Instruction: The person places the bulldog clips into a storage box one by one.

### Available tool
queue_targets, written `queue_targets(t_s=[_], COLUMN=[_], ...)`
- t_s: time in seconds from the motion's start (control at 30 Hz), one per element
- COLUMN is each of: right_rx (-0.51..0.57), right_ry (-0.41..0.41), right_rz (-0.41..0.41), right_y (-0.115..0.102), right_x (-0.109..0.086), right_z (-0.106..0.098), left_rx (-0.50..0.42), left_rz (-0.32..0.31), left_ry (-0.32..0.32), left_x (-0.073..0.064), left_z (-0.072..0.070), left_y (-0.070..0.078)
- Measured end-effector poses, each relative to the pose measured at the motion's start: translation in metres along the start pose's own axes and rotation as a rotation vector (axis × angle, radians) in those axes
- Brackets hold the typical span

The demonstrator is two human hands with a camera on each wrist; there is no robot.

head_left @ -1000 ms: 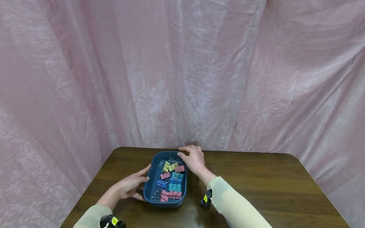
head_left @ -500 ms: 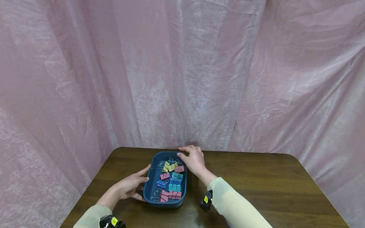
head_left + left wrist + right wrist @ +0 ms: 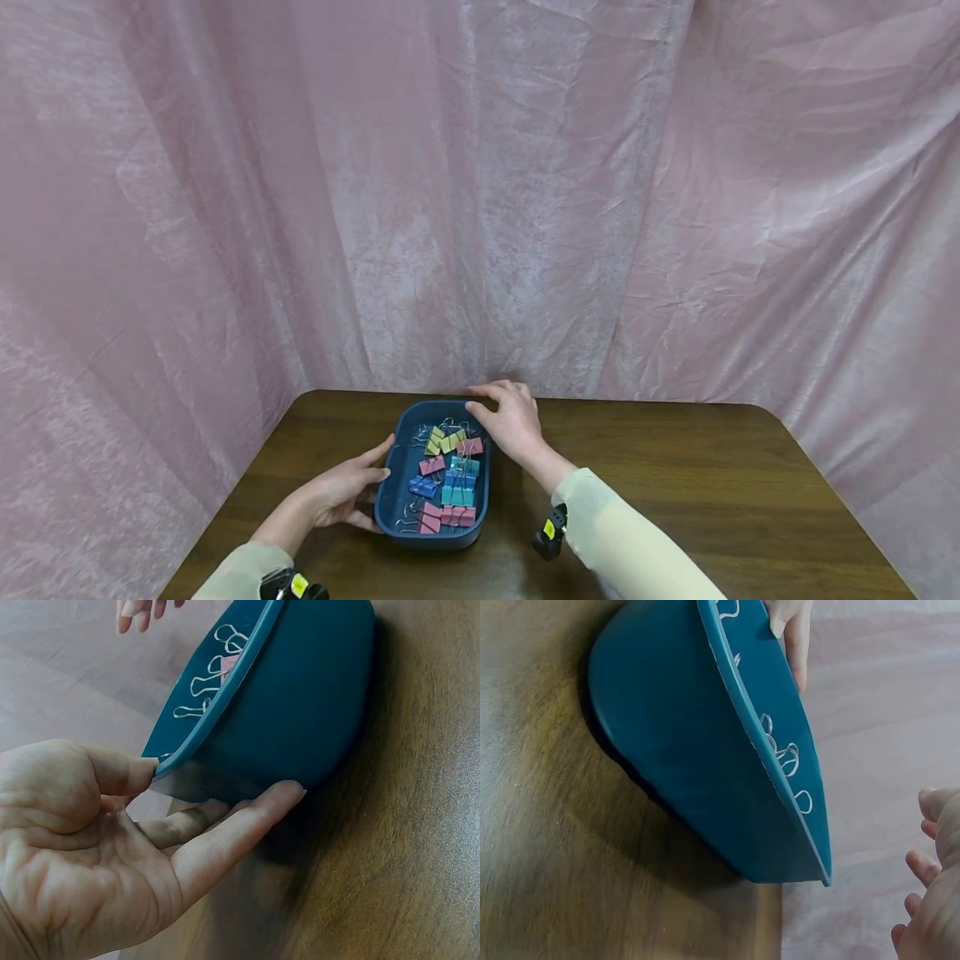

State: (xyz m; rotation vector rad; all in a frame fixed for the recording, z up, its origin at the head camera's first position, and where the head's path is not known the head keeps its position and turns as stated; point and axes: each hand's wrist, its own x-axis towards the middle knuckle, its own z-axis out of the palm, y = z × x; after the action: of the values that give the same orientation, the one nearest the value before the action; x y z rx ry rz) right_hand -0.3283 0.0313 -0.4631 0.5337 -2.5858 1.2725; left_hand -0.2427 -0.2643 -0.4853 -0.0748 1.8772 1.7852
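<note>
A dark blue plastic box (image 3: 433,542) with rounded corners stands on the table, holding several binder clips (image 3: 457,497) in pink, yellow, blue and teal. My left hand (image 3: 341,490) grips its left side, the thumb at the rim and the other fingers against the outer wall, as the left wrist view shows. By the far right corner is my right hand (image 3: 513,421), thumb and fingers spread beside the rim. A gap separates that hand (image 3: 934,877) from the box wall (image 3: 667,712) in the right wrist view. Wire handles (image 3: 787,757) show above the rim there.
The brown wooden table (image 3: 675,483) has rounded far corners. Behind it hangs a pinkish velvet curtain (image 3: 480,208), close to the far edge. Black devices with yellow labels are strapped to the left wrist (image 3: 292,585) and the right wrist (image 3: 551,533).
My right forearm has shifted slightly to the right. Box, clips and both hands otherwise stay nearly the same, with a slight shift of the whole head view.
</note>
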Motion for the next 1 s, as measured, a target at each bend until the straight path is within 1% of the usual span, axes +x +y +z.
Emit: queue_targets(t_s=[0.2, 0.4, 0.73, 0.87, 1.0], right_rx=[-0.001, -0.019, -0.002, -0.003, -0.008], right_ry=[0.013, 0.009, 0.022, 0.047, 0.046], right_rz=[-0.021, -0.029, -0.060, -0.086, -0.082], right_y=[-0.001, -0.002, 0.000, 0.002, 0.005], right_x=[-0.003, -0.008, -0.016, -0.019, -0.022], right_z=[-0.010, -0.019, -0.039, -0.046, -0.051], left_rx=[-0.001, 0.002, 0.007, 0.005, 0.004], left_rz=[-0.003, -0.004, 0.004, 0.010, 0.015], left_ry=[0.011, 0.016, 0.001, -0.005, -0.009], left_x=[0.000, -0.002, -0.005, -0.004, -0.004], left_z=[0.002, 0.001, 0.002, 0.002, 0.002], left_y=[-0.001, -0.001, 0.000, 0.000, -0.001])
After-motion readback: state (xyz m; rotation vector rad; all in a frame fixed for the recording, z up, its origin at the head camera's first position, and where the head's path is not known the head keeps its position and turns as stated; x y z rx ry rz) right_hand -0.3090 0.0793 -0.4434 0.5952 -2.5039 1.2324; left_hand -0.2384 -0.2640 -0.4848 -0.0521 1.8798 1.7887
